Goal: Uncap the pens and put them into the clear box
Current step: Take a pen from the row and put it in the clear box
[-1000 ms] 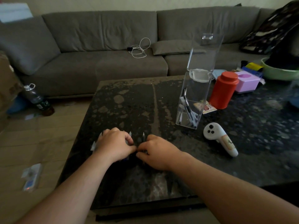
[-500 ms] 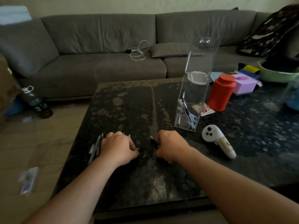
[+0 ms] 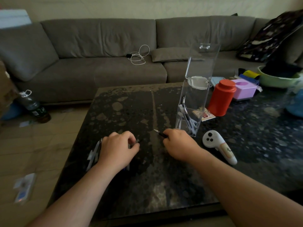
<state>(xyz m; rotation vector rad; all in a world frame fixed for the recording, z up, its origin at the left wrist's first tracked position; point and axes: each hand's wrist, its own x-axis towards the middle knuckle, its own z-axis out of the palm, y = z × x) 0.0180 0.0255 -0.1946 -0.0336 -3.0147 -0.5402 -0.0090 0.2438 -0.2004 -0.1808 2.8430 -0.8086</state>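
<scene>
Near the middle of the dark table (image 3: 124, 112), an uncapped pen (image 3: 161, 134) sticks out of the right hand (image 3: 177, 144), its bare tip pointing up and to the left. That hand's fingers are curled shut around the barrel. The left hand (image 3: 117, 149) rests just beside a loose bunch of pens (image 3: 94, 154) lying at the table's left edge; its fingers are pinched together on something small and dark, likely a cap, though it is too small to tell for sure.

Pens like these look light, stiff and thin, with smooth barrels that could slip, so a firm pinch around mid-barrel seems best, keeping the exposed tip clear of skin. The caps probably come off with a short pull.

Just beyond the right hand stands the clear box (image 3: 191, 110), tall and narrow, with its hinged lid (image 3: 203, 61) swung upright. Several pens already lean inside it. Its opening is high and small, so each pen probably has to go in from above, and a nudge could tip such a light container.

A white controller (image 3: 218, 145) lies near the box on the right, and a red canister (image 3: 221, 98) stands behind it; neither blocks the short path. A grey sofa (image 3: 98, 51) runs along the far side.
</scene>
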